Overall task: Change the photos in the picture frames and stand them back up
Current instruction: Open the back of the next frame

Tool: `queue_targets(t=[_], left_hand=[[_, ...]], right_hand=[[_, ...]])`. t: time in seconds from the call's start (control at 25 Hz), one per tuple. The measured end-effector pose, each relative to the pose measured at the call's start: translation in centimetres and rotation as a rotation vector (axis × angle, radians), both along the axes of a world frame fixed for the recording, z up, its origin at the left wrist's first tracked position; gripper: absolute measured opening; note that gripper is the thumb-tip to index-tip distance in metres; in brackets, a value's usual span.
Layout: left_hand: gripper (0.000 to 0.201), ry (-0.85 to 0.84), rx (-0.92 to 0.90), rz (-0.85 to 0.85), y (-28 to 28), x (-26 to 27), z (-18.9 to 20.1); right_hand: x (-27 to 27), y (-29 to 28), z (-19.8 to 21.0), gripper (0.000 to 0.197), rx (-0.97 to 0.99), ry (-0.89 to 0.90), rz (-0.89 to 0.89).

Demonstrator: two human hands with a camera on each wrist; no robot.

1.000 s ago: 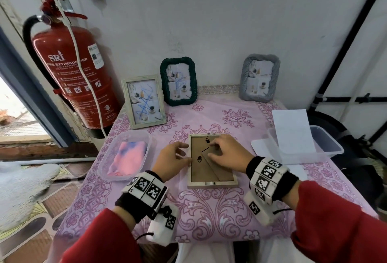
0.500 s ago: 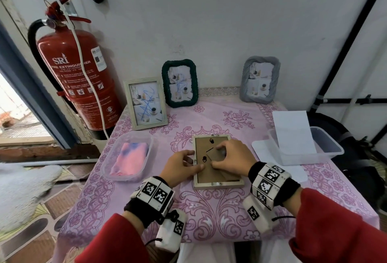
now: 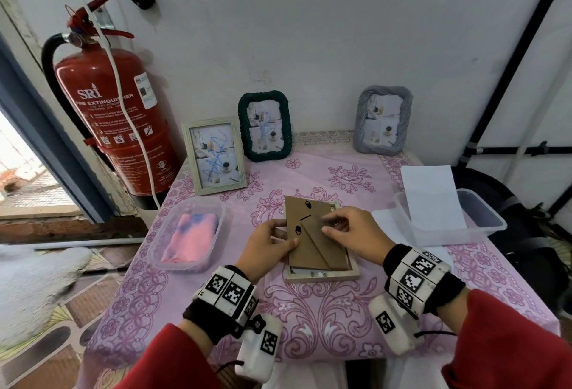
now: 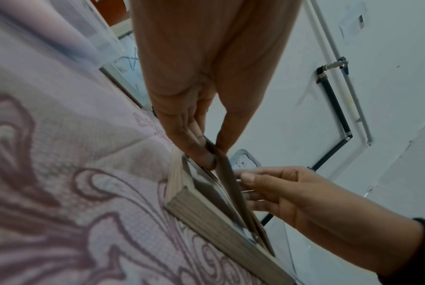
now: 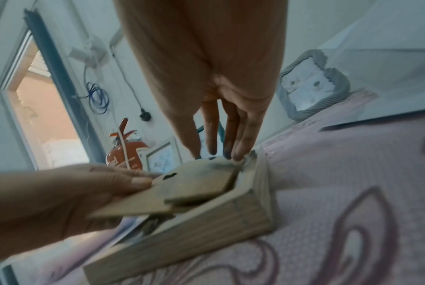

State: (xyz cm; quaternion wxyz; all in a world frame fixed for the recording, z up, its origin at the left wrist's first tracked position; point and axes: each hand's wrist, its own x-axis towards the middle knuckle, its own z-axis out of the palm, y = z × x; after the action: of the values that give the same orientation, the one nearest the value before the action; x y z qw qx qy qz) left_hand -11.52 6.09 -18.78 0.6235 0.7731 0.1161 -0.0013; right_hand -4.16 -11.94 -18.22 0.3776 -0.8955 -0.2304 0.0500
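A pale wooden picture frame [image 3: 322, 274] [image 4: 206, 217] [image 5: 218, 217] lies face down in the middle of the table. Its brown backing board [image 3: 312, 233] [image 5: 194, 185] is tilted up out of the frame, its left side raised. My left hand [image 3: 269, 243] [image 4: 211, 152] pinches the board's left edge between thumb and fingers. On the board's far right part rest the straight fingertips of my right hand [image 3: 349, 227] [image 5: 218, 152]. A photo edge shows under the board in the left wrist view.
Three frames stand at the back: a white one [image 3: 216, 156], a green one [image 3: 264, 127], a grey one [image 3: 382, 120]. A clear tub with pink cloth [image 3: 188, 233] sits left; a tub with white paper [image 3: 448, 218] sits right. A fire extinguisher [image 3: 114, 119] stands beyond the left edge.
The backing board lay flat inside the frame; now it is lifted out and skewed. My left hand moved from the frame's side to pinching the board's left edge.
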Motion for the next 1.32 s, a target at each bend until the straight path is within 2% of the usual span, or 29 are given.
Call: queue_targets(t=[0.12,0.2,0.28,0.32,0.56,0.72,0.88,1.0,1.04,1.12,1.2,1.32], left_hand=[[0.042,-0.034,-0.049,0.064,0.9,-0.1,0.0],[0.044,-0.053,-0.022,0.099,1.8,-0.2,0.0],[0.047,-0.063,0.007,0.132,2.8,-0.5,-0.1],[0.049,-0.063,0.033,0.144,3.3,-0.6,-0.2],[0.049,0.074,0.189,0.155,4.7,-1.3,-1.7],[0.048,0.136,0.198,0.175,5.0,-1.3,-1.8],[0.049,0.150,0.313,0.167,5.1,-1.6,-1.3],[0.048,0.141,0.646,0.108,4.5,-1.7,-1.0],[0.047,0.109,0.699,0.103,4.1,-1.7,-0.8],[0.048,-0.008,0.693,0.071,3.0,-1.4,-0.3],[0.058,-0.091,0.687,-0.055,2.3,-0.7,0.0],[0.089,0.019,0.766,-0.312,2.1,0.0,-0.4]], right_hand=[[0.6,-1.4,0.0,0.046,-0.053,-0.023,-0.059],[0.8,-2.1,-0.4,0.058,-0.117,0.074,-0.081],[0.9,-2.6,-1.1,0.055,-0.054,0.235,-0.101],[0.9,-2.7,-1.4,0.051,-0.044,0.261,-0.110],[1.3,-3.0,-2.1,0.045,-0.092,0.171,-0.147],[1.3,-3.4,-2.2,0.046,-0.077,0.185,-0.160],[1.2,-3.7,-2.1,0.045,-0.043,0.215,-0.166],[1.2,-3.7,-2.1,0.044,-0.011,0.237,-0.172],[1.2,-3.7,-2.2,0.045,-0.017,0.234,-0.171],[1.1,-3.7,-2.1,0.046,-0.026,0.235,-0.168],[1.1,-3.8,-2.2,0.045,-0.018,0.242,-0.166],[1.1,-3.8,-2.2,0.045,-0.008,0.254,-0.166]])
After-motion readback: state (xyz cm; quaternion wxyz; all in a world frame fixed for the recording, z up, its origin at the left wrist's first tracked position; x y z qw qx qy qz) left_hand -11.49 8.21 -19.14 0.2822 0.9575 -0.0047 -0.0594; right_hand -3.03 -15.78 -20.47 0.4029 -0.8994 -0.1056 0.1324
